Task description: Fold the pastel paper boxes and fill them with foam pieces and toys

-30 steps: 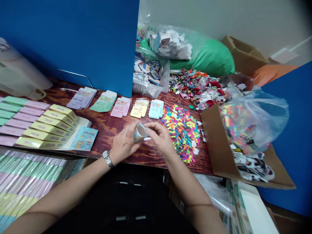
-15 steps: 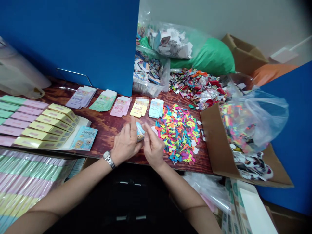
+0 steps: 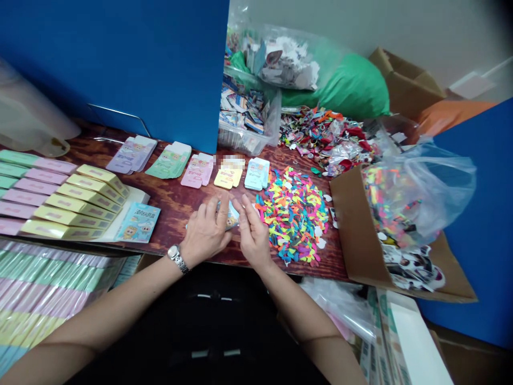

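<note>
**Two hands working a small paper packet at a wooden table**

The person's left hand [image 3: 206, 231], wearing a wristwatch [image 3: 177, 259], is gripping a small blue paper packet [image 3: 230, 215] with its fingers curled over the near side. The right hand [image 3: 252, 235] is pinching the packet's right end with its fingertips. The packet is being held just above the wooden table [image 3: 172, 214], between both hands. Just right of the hands, a heap of bright paper cut-outs [image 3: 294, 216] is lying on the table. Rows of yellow flat boxes [image 3: 82, 200] are sitting to the left, beside a blue printed card [image 3: 138, 222]. Small stacks of pastel packets [image 3: 198, 170] are lining the far side, and a cardboard box [image 3: 356, 224] holding a plastic bag [image 3: 436, 182] is standing at the right.
</note>
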Available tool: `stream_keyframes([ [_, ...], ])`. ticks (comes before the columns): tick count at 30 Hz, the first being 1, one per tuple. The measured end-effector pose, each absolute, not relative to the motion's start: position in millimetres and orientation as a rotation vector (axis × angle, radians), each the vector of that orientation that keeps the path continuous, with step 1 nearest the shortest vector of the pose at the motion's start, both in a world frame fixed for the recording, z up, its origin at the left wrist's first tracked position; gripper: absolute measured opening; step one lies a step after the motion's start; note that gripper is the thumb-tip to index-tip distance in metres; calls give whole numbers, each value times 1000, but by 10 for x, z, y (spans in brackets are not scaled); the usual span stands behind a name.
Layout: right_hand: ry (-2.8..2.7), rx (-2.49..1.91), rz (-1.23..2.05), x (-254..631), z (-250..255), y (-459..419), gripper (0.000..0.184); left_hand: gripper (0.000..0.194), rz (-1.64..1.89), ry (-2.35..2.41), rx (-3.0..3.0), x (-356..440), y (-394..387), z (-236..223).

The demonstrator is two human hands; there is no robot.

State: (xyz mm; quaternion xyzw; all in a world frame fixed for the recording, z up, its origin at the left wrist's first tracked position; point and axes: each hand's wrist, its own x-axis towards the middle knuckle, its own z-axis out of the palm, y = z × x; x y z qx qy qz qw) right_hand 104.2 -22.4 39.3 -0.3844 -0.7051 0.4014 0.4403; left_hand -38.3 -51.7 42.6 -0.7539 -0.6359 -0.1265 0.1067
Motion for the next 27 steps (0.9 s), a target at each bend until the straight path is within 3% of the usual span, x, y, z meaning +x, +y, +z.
stream_keyframes([
  [5,-1877,-932,857,1006,375,-281,53,86,-376,-1877,-2209,-366,-502,400],
  [11,-1947,-936,825,1138,363,-193,59,96,-482,-1930,-2249,-438,-492,424],
  [17,-2094,-870,584,1119,318,-220,51,97,-493,-1932,-2254,-406,-498,399],
  [23,-1870,-1016,1021,1119,319,-171,44,97,-495,-1861,-2305,-532,-512,479],
  [27,-1117,-1104,1560,1079,267,-141,47,124,-1011,-1608,-2391,-718,-524,448],
])
